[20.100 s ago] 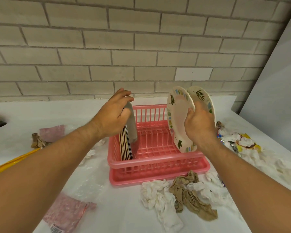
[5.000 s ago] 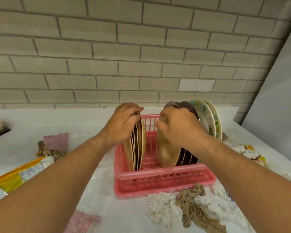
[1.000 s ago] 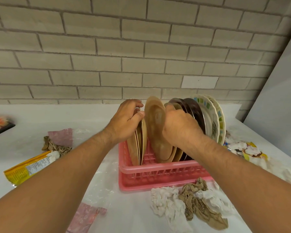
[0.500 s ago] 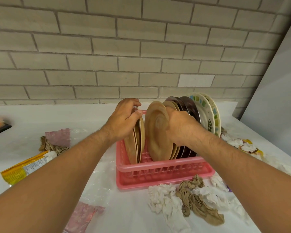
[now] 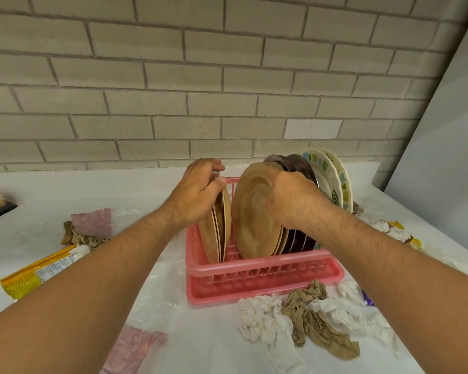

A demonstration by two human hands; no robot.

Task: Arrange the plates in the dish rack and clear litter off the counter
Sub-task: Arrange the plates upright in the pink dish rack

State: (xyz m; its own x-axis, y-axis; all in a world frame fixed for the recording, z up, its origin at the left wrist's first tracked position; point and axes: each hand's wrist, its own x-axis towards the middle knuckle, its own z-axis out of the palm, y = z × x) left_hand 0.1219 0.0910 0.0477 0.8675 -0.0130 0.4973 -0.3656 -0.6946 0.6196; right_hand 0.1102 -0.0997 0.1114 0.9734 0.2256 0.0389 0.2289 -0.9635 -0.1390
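Observation:
A pink dish rack (image 5: 257, 273) stands on the white counter (image 5: 206, 344). My left hand (image 5: 195, 197) grips the top of a few tan plates (image 5: 219, 233) standing on edge at the rack's left. My right hand (image 5: 292, 201) holds the rim of a larger tan plate (image 5: 251, 214) upright in the rack's middle. Behind it stand dark brown plates (image 5: 300, 168) and two patterned white plates (image 5: 327, 176). Crumpled white and brown paper litter (image 5: 300, 319) lies in front of the rack.
A yellow wrapper (image 5: 35, 273), a pink wrapper (image 5: 92, 221) and brown paper lie at the left. Another pink wrapper (image 5: 130, 349) lies near the front edge. More tissues and wrappers (image 5: 389, 233) sit right of the rack. A brick wall runs behind; a grey panel (image 5: 443, 147) closes the right.
My right hand has set the large tan plate lower into the rack, against the plates behind it. My left hand keeps its hold on the left stack.

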